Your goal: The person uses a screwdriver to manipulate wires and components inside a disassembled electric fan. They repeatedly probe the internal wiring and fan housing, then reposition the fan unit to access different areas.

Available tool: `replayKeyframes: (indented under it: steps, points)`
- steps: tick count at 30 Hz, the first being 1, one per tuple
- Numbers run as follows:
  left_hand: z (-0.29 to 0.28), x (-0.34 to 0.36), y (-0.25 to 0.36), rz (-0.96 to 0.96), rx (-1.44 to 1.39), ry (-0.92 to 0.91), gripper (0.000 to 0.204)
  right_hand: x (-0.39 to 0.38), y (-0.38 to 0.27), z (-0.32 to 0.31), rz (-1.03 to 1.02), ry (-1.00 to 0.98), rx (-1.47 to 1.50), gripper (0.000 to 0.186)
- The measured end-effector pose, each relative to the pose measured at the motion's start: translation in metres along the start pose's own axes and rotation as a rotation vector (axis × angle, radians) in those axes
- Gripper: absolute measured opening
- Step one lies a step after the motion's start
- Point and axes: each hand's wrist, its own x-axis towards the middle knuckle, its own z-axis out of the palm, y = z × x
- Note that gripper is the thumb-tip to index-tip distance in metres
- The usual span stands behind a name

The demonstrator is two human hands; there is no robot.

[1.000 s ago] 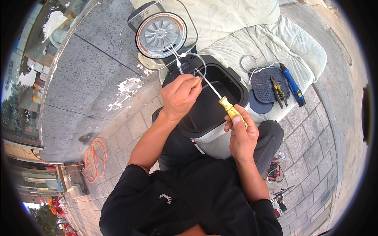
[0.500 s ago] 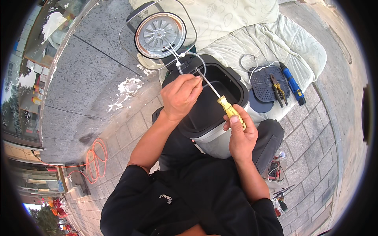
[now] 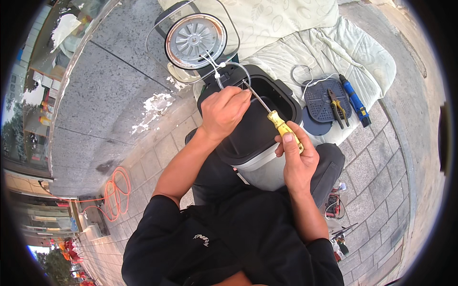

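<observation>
My right hand [image 3: 300, 164] is wrapped round the yellow handle of a screwdriver [image 3: 282, 126], its metal shaft slanting up and left. Close to the shaft's end, my left hand [image 3: 222, 113] is closed in a pinch; what the fingertips hold is hidden. Both hands are over a black, open-topped appliance housing [image 3: 238, 148] between my legs. A pale wire [image 3: 250, 74] loops down to the left hand, with white ties [image 3: 217, 75] on it. Beyond the housing, its lid part shows a round, ribbed metal plate [image 3: 194, 40] with brownish stains at the rim.
On a pale quilted pad [image 3: 315, 47] at the right lie a dark perforated tray [image 3: 319, 102], yellow-and-black pliers [image 3: 338, 109] and a blue pen-shaped tool [image 3: 354, 99]. An orange hose [image 3: 114, 193] is coiled at the left. More tools [image 3: 334, 207] lie on the paving beside my right leg.
Both hands and the screwdriver have shifted slightly to the right. My left hand has also risen a little, and the wire loop has moved with it.
</observation>
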Motion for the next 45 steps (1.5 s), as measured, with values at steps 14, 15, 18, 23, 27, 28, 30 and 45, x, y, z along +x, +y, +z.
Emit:
replayKeyframes:
  steps: [14, 15, 18, 23, 27, 28, 30, 45]
  points:
    - [0.015, -0.008, -0.012, -0.024, -0.083, -0.027, 0.025, 0.006, -0.016, 0.025, -0.071, 0.003, -0.325, 0.038]
    - [0.015, -0.006, -0.013, -0.018, -0.088, -0.017, 0.025, 0.006, -0.017, 0.026, -0.065, -0.001, -0.304, 0.038]
    - [0.016, -0.007, -0.016, -0.016, -0.066, 0.025, 0.024, 0.005, -0.018, 0.029, -0.104, -0.020, -0.309, 0.037]
    - [0.016, 0.001, -0.014, -0.031, -0.043, 0.061, 0.022, 0.000, -0.010, 0.033, -0.050, -0.078, -0.198, 0.042]
    - [0.019, 0.006, -0.011, 0.001, -0.083, 0.085, 0.021, 0.002, -0.003, 0.032, 0.094, -0.125, 0.065, 0.045]
    - [0.019, 0.006, -0.011, -0.002, -0.085, 0.086, 0.021, 0.004, 0.001, 0.031, 0.126, -0.143, 0.155, 0.045]
    - [0.019, 0.008, -0.009, -0.008, -0.088, 0.092, 0.021, 0.005, 0.004, 0.029, 0.149, -0.136, 0.207, 0.046]
    - [0.059, 0.043, -0.080, -0.442, -0.249, 0.337, 0.015, 0.118, -0.025, 0.079, 0.063, -0.282, -0.076, 0.040]
